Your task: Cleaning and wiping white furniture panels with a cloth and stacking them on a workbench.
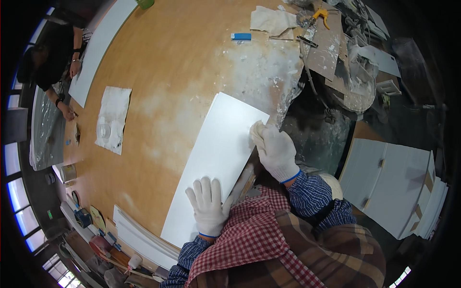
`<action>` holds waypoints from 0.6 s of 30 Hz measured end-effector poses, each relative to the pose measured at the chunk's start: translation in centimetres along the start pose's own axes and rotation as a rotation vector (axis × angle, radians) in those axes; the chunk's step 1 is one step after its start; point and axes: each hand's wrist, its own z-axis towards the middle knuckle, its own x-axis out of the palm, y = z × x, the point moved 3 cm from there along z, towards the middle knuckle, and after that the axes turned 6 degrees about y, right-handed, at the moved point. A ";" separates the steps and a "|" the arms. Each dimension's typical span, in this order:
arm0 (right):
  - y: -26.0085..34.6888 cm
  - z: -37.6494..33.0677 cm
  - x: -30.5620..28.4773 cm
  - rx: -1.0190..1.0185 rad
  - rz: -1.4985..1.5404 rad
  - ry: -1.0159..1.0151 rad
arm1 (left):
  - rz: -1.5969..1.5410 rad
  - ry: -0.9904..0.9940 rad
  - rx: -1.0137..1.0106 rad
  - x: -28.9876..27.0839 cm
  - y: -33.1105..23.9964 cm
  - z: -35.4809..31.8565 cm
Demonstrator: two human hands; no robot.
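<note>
One panel (218, 144) beneath left hand (209, 205)

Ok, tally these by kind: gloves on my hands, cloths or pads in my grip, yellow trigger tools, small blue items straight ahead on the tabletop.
Gloves: 2
Cloth or pad: 1
Yellow trigger tool: 1
Small blue item: 1
Total: 5

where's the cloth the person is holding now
In the head view, right of centre, the cloth is in the gloved right hand, at the right edge of the white panel near its far end.
</note>
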 end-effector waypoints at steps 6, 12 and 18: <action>-2.1 1.0 -0.6 -0.027 -0.076 -0.198 | 0.003 -0.020 0.051 -0.1 -0.4 0.4; -2.5 2.0 -1.1 -0.079 -0.135 -0.256 | 0.029 -0.052 0.061 0.2 -0.4 -0.1; -1.9 1.1 -0.3 -0.097 -0.097 -0.106 | 0.013 -0.044 0.052 -0.1 0.0 0.6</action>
